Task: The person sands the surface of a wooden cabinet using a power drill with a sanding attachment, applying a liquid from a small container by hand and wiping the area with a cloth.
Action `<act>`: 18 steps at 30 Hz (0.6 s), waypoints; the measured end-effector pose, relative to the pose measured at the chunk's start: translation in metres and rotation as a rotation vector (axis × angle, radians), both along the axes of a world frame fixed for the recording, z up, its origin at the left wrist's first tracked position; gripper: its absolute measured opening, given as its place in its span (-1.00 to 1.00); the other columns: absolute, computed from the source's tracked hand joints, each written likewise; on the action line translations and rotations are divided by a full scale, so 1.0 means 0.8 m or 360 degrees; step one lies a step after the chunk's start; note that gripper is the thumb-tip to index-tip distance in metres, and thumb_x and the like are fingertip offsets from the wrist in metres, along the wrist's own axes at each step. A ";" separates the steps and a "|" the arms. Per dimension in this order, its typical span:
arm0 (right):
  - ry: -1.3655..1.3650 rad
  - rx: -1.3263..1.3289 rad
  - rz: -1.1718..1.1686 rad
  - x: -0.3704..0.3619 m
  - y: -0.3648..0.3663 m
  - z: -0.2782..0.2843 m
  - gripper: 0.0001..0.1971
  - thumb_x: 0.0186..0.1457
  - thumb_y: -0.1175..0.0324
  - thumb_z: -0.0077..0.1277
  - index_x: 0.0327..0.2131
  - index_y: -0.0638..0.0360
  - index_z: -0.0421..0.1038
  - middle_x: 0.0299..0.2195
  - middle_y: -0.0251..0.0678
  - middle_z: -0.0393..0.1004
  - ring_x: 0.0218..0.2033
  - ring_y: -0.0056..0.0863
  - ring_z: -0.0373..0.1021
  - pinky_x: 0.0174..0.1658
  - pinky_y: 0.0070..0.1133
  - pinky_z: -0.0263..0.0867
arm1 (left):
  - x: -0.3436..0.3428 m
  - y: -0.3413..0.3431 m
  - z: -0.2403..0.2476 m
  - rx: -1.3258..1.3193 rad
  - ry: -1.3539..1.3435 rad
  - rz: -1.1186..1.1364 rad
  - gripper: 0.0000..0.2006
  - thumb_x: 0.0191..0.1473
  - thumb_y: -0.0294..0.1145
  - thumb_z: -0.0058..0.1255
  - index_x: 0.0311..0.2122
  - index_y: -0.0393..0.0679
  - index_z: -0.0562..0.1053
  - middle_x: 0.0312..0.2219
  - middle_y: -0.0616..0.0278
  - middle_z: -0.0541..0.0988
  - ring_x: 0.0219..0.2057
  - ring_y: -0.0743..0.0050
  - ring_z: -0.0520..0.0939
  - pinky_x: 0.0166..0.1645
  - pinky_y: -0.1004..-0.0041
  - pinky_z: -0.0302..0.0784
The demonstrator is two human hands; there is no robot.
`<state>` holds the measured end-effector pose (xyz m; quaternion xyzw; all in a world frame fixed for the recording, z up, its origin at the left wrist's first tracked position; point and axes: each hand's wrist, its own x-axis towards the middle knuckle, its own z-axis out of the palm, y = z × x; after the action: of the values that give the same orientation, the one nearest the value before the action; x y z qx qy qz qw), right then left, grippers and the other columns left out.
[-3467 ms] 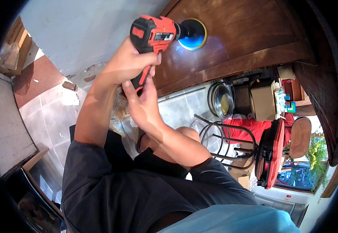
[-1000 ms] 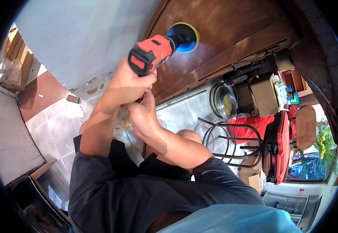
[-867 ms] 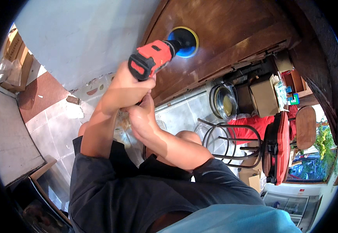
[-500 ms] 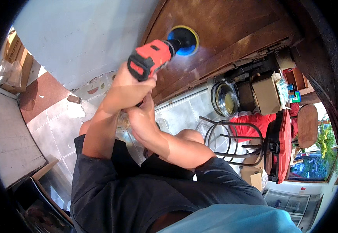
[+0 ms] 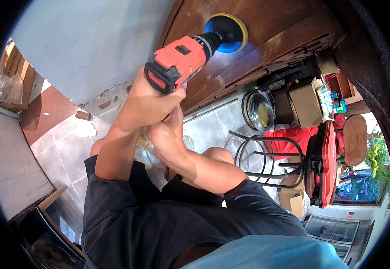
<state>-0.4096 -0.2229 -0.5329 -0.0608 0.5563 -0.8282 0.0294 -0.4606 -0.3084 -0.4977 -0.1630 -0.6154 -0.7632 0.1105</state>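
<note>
A red and black cordless drill (image 5: 181,60) points up and to the right, a round backing pad (image 5: 227,32) with a yellow rim on its front. The pad rests against a brown wooden panel (image 5: 271,22), and bluish light glows at its lower edge. My left hand (image 5: 152,96) is closed round the drill's handle, just below its body. Lower down, my right hand (image 5: 173,120) is closed against the handle, close under my left; its fingers are partly hidden. The handle's lower end is out of sight behind my hands and wrists.
Right of my arms stands a metal-framed stool (image 5: 271,154), beside a red and black case (image 5: 325,163). Coiled tubing (image 5: 258,110) and a cardboard box (image 5: 305,103) lie beyond it. A pale wall (image 5: 92,45) rises at the left, with cartons (image 5: 18,76) past it.
The drill and its pad have moved right and slightly up across the wooden panel. Both hands have gone with it, still gripping.
</note>
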 end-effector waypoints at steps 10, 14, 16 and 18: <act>0.0063 0.0049 -0.0043 0.006 -0.007 -0.017 -0.53 0.20 0.59 0.02 0.19 0.23 0.24 0.11 -0.26 0.37 0.12 -0.49 0.33 0.18 -0.49 0.27 | 0.007 -0.007 -0.006 -0.0130 -0.0075 0.0031 -0.84 -0.06 -0.53 0.22 -0.33 -0.26 0.50 -0.54 0.35 0.51 -0.45 0.62 0.44 -0.30 0.44 0.48; -0.0053 -0.0082 -0.0031 0.009 -0.010 -0.014 -0.53 0.22 0.56 0.04 0.19 0.22 0.24 0.10 -0.27 0.38 0.11 -0.52 0.32 0.17 -0.51 0.27 | 0.006 -0.004 -0.007 -0.0085 -0.0006 0.0028 -0.84 -0.07 -0.53 0.22 -0.34 -0.25 0.49 -0.55 0.37 0.50 -0.47 0.62 0.42 -0.32 0.44 0.47; -0.0059 -0.0029 -0.0022 0.007 -0.007 -0.011 -0.53 0.22 0.56 0.04 0.20 0.22 0.23 0.10 -0.27 0.37 0.12 -0.52 0.32 0.17 -0.52 0.26 | 0.003 0.000 -0.005 -0.0198 -0.0161 0.0171 -0.84 -0.08 -0.53 0.22 -0.35 -0.25 0.49 -0.56 0.37 0.49 -0.47 0.63 0.42 -0.32 0.44 0.47; -0.0049 0.0020 -0.0015 0.006 -0.007 -0.008 -0.52 0.23 0.56 0.04 0.21 0.21 0.21 0.11 -0.27 0.37 0.12 -0.53 0.32 0.17 -0.52 0.26 | 0.010 -0.007 -0.002 -0.0261 -0.0019 0.0124 -0.84 -0.08 -0.52 0.22 -0.35 -0.25 0.49 -0.56 0.36 0.49 -0.47 0.63 0.42 -0.32 0.43 0.47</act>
<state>-0.4048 -0.2285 -0.5394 -0.0452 0.5613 -0.8256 0.0343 -0.4528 -0.3137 -0.4991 -0.1427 -0.6824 -0.7063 0.1228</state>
